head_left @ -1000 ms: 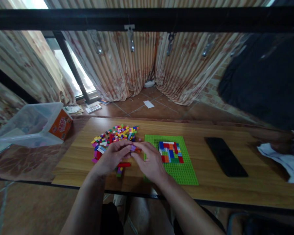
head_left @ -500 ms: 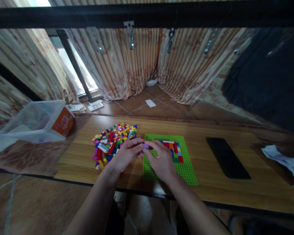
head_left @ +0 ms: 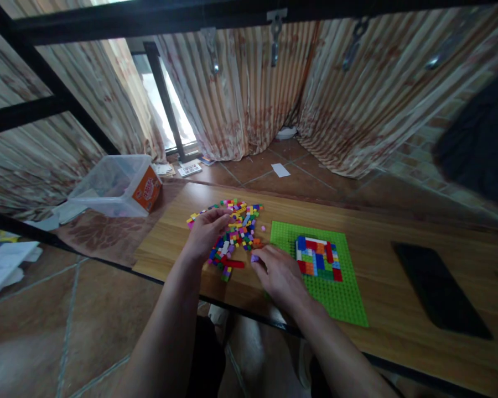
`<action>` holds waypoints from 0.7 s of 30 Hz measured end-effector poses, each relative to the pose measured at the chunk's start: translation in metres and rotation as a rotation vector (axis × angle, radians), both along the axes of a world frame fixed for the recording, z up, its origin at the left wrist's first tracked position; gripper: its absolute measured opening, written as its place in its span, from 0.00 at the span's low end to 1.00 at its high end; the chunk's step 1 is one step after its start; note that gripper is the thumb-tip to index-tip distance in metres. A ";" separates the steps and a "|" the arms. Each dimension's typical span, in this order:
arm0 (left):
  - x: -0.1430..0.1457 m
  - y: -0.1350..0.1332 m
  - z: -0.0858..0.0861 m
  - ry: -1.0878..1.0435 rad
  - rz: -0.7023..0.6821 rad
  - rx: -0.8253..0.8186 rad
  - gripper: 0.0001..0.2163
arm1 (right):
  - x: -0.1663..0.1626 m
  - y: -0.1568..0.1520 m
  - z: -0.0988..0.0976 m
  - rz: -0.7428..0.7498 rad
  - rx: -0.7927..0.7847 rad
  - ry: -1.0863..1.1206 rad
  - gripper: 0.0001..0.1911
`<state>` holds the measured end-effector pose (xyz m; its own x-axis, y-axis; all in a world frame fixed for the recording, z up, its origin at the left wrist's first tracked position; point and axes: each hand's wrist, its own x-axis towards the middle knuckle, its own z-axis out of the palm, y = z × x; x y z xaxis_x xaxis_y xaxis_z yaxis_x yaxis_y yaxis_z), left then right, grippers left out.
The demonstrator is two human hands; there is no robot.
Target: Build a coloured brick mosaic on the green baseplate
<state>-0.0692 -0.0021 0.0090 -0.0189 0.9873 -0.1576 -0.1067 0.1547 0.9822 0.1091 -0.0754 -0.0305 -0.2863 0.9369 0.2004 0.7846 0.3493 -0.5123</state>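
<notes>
A heap of small coloured bricks (head_left: 243,226) lies on the wooden table (head_left: 377,232). My left hand (head_left: 205,232) rests on the left part of the heap, fingers curled down among the bricks. My right hand (head_left: 280,273) sits just left of the green baseplate (head_left: 336,293) and pinches a small purple brick (head_left: 254,257) at its fingertips. On the baseplate stands a block of joined bricks (head_left: 318,257) in blue, red, orange, green and white. A loose red bar (head_left: 234,264) lies between my hands.
A black phone (head_left: 437,290) lies flat at the table's right. A clear plastic tub (head_left: 116,185) with an orange label stands on a lower brown surface to the left. Curtains hang behind the table. Papers lie on the tiled floor.
My hands, joined over a purple brick before, have parted. The left went up into the brick heap; the right stayed with the purple brick. The view swung left.
</notes>
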 end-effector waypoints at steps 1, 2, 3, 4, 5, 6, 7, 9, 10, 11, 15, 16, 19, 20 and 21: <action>-0.001 0.000 0.001 -0.004 0.005 0.001 0.16 | -0.002 0.001 -0.001 -0.001 0.001 -0.012 0.06; -0.002 0.000 0.001 -0.012 0.008 0.006 0.16 | -0.003 0.002 -0.001 -0.008 0.005 -0.019 0.06; -0.004 0.000 0.001 -0.018 0.011 0.011 0.16 | -0.004 0.003 -0.002 -0.018 0.010 -0.019 0.06; -0.005 0.000 0.001 -0.023 0.017 0.017 0.16 | -0.005 0.003 -0.002 -0.031 0.013 -0.015 0.07; -0.006 0.001 0.000 -0.025 0.023 0.023 0.16 | -0.006 0.004 -0.003 -0.044 0.013 -0.010 0.07; -0.008 0.001 0.000 -0.026 0.031 0.029 0.15 | -0.006 0.004 -0.003 -0.058 0.014 -0.005 0.07; -0.009 0.002 -0.001 -0.027 0.037 0.035 0.15 | -0.007 0.004 -0.003 -0.070 0.018 -0.001 0.08; -0.012 0.002 -0.001 -0.034 0.044 0.040 0.14 | -0.009 0.003 -0.004 -0.089 0.039 0.012 0.09; -0.013 0.003 -0.001 -0.041 0.046 0.042 0.14 | -0.010 0.003 -0.004 -0.095 0.057 0.026 0.10; -0.013 0.002 -0.001 -0.049 0.048 0.043 0.13 | -0.012 0.002 -0.005 -0.097 0.079 0.045 0.10; -0.014 0.002 0.000 -0.068 0.080 0.063 0.11 | -0.020 0.001 -0.007 -0.076 0.146 0.126 0.12; -0.014 0.002 0.000 -0.070 0.083 0.066 0.10 | -0.023 0.002 -0.008 -0.062 0.154 0.138 0.12; -0.013 0.002 -0.001 -0.066 0.083 0.071 0.09 | -0.031 0.005 -0.010 -0.016 0.167 0.153 0.14; -0.012 0.002 -0.002 -0.064 0.081 0.071 0.08 | -0.034 0.007 -0.010 -0.007 0.172 0.151 0.14; -0.012 0.002 -0.002 -0.063 0.079 0.070 0.08 | -0.037 0.008 -0.011 -0.002 0.177 0.145 0.14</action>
